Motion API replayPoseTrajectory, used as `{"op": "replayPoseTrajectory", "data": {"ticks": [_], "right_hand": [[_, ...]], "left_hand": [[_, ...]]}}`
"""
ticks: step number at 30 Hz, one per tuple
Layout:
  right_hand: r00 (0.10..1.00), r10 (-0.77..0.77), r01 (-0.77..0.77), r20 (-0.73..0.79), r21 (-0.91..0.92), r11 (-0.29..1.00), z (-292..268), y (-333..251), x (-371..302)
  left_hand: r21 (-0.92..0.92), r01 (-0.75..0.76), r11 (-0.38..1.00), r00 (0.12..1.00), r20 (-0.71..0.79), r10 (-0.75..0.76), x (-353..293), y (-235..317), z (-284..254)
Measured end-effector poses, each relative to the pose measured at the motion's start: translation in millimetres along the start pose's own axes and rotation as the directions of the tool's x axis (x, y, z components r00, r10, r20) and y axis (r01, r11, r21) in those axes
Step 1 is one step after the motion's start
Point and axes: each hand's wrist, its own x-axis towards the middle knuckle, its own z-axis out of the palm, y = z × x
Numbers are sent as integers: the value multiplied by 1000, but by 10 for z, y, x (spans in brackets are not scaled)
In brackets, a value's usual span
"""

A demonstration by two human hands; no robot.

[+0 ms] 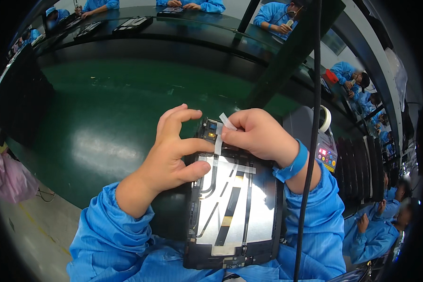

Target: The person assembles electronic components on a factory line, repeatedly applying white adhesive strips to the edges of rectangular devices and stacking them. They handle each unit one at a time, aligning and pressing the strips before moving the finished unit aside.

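Observation:
An opened tablet (pixel 258 207) with silver battery panels, dark flat cables and a black frame lies in front of me, its lower end close to my body. My right hand (pixel 263 136) wears a blue wrist strap and pinches a short whitish strip of tape (pixel 227 122) between thumb and index finger over the tablet's far end. My left hand (pixel 171 150) has its fingers spread. Its index fingertip touches a pale tape strip (pixel 218 144) stuck near the tablet's upper edge, and its thumb reaches over the battery. Whether the two strips are one piece, I cannot tell.
A grey tape dispenser (pixel 300 124) with a white roll (pixel 324 118) stands right of my right hand. Beside it are black upright trays (pixel 359 169). A black cable (pixel 310 155) hangs across the right side. Co-workers sit beyond the green table (pixel 113 155) and at right.

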Motion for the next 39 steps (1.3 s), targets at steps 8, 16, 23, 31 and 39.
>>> {"op": "replayPoseTrajectory", "data": {"ticks": [8, 16, 23, 31, 39], "right_hand": [[991, 51, -87, -125, -303, 949, 101, -155, 25], [965, -31, -23, -259, -203, 979, 137, -130, -75], [855, -490, 422, -169, -322, 848, 215, 81, -257], [754, -654, 419, -51, -731, 539, 331, 0, -452], [699, -700, 529, -147, -552, 644, 334, -180, -1073]], "left_hand": [[22, 13, 1000, 1000, -6, -12, 3, 23, 3], [139, -30, 990, 1000, 10, 29, 5, 49, -16], [152, -43, 987, 999, -2, 44, -6, 37, 6], [270, -180, 946, 963, -146, 225, 13, 79, -63], [141, -376, 916, 925, 8, 379, 113, 910, -157]]}}
